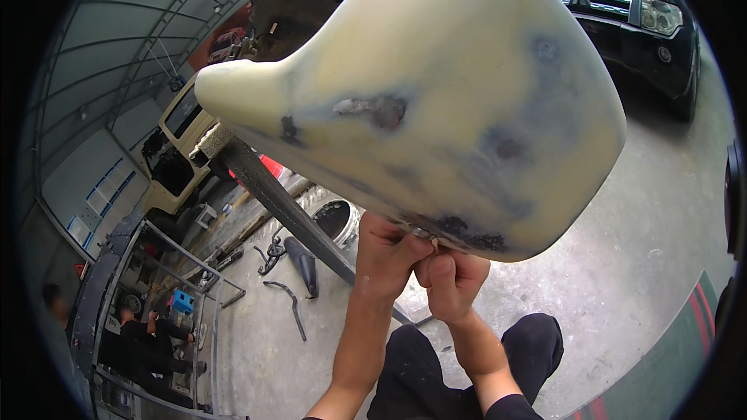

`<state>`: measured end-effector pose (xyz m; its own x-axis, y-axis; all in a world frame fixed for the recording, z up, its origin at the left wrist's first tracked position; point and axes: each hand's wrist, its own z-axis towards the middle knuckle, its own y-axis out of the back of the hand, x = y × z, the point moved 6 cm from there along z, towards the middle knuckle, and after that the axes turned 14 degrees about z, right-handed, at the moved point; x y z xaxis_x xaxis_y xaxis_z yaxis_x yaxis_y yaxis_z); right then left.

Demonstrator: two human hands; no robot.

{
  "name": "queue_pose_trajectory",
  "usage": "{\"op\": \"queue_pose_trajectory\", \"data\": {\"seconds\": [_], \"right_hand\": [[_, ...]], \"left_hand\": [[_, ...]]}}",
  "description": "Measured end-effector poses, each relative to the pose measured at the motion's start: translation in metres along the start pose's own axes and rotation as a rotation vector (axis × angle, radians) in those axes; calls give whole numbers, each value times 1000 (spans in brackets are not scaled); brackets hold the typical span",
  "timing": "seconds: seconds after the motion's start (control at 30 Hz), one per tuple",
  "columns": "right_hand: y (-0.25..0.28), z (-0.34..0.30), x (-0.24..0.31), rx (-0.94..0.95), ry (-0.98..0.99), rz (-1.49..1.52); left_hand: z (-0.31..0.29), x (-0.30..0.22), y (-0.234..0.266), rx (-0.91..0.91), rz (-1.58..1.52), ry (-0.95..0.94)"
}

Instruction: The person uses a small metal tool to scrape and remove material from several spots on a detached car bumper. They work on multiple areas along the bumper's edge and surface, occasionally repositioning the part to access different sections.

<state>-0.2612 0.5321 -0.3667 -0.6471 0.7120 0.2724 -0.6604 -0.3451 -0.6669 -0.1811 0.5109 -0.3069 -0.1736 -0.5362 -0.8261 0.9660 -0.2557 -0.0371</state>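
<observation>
A large curved vehicle body panel [451, 70], cream-yellow with grey-blue sanded patches and dark bare spots, fills the upper middle in front of me. My left hand [385, 255] is closed at its lower edge, thumb and fingers pinched together. Right beside it, my right hand [451, 278] is closed too, its thumb bent over the curled fingers. The fingertips meet just below a dark worn patch [467, 233] on the panel. A tiny pale bit shows between them, too small to name. Part of the left fingers is hidden behind the panel's edge.
A dark stand bar [288, 206] slants down under the panel's left side. Beyond it are a bucket [355, 225] and loose dark parts [302, 266] on the floor. People [148, 334] sit by a metal frame [233, 293] at left. A dark car [661, 47] stands at right.
</observation>
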Motion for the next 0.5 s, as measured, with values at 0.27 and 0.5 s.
{"op": "queue_pose_trajectory", "data": {"seconds": [0.27, 0.5], "right_hand": [[3, 1, 2, -39, -16, 1], [-4, 9, 15, 65, 31, -117]], "left_hand": [[-1, -1, -6, -44, -62, 13], [-4, 6, -6, -77, -98, 36]]}}
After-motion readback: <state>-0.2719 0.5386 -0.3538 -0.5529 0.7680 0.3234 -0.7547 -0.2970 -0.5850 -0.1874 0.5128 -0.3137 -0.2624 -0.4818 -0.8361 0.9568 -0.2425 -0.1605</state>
